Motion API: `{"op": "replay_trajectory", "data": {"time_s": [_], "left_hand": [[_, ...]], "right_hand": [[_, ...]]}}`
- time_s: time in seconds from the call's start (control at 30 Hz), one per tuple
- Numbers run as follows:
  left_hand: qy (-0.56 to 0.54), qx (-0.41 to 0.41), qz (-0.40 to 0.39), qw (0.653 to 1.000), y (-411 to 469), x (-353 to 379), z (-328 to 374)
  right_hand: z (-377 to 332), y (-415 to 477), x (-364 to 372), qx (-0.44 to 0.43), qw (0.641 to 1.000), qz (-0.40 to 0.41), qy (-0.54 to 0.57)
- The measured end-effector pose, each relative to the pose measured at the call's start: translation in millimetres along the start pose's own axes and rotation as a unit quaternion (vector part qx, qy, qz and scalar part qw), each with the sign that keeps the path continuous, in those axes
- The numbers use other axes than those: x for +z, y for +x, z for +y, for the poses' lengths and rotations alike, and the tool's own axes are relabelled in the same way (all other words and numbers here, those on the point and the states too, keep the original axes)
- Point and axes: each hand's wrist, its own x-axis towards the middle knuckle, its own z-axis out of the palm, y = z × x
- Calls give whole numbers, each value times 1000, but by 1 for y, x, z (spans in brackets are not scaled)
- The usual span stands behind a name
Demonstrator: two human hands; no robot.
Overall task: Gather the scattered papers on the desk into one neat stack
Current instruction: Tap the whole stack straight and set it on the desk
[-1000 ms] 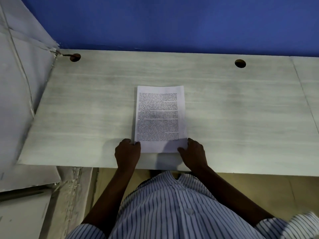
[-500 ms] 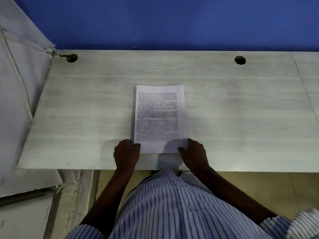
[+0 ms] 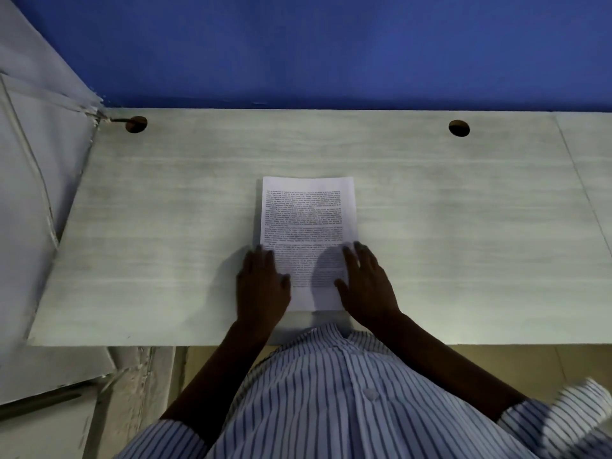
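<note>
Light dim. Print on papers (image 3: 308, 210) too small to read; whether one sheet or several, cannot tell. Both lower corners of papers hidden under the hands; fingertips blurred. Right sleeve (image 3: 569, 422) blurred and cut off at frame edge. Left grip (image 3: 261, 283): fingers straight, a little spread, lying flat over the left edge of papers, partly on the sheet, partly on bench (image 3: 463, 226); thumb points inward on the page. Right grip (image 3: 367, 286): likewise flat and spread, over the lower right edge, thumb on the page. Neither pinches or curls round anything. Papers lie flat, portrait, at mid-bench near the front edge, squared to it. Two round holes near the back of bench, left hole (image 3: 135, 124) and right hole (image 3: 459, 128). Blue wall (image 3: 331, 44) behind. White panels (image 3: 33, 160) lean at the left end. Striped shirt (image 3: 331, 392) fills the lower frame.
</note>
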Motion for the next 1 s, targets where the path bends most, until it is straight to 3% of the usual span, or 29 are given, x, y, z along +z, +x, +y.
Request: {"op": "replay_trajectory", "data": {"time_s": [0.13,0.33,0.73,0.9,1.0], "left_hand": [[55,152,-44,986,31,22,9],[76,207,-24,975,34,44,-9],[66,190,-49,978,37,56,-14],[51,184,-33,981,41,52,-9],[47,168,-33,984,55,47,-8]], "right_hand": [[-11,39,10,-118,991,-22,-56],[5,66,22,-169,970,-70,-164],[11,170,-10,-6,981,-104,-166],[-17,158,9,-115,974,-98,-166],[-6,145,10,-136,974,-93,-159]]}}
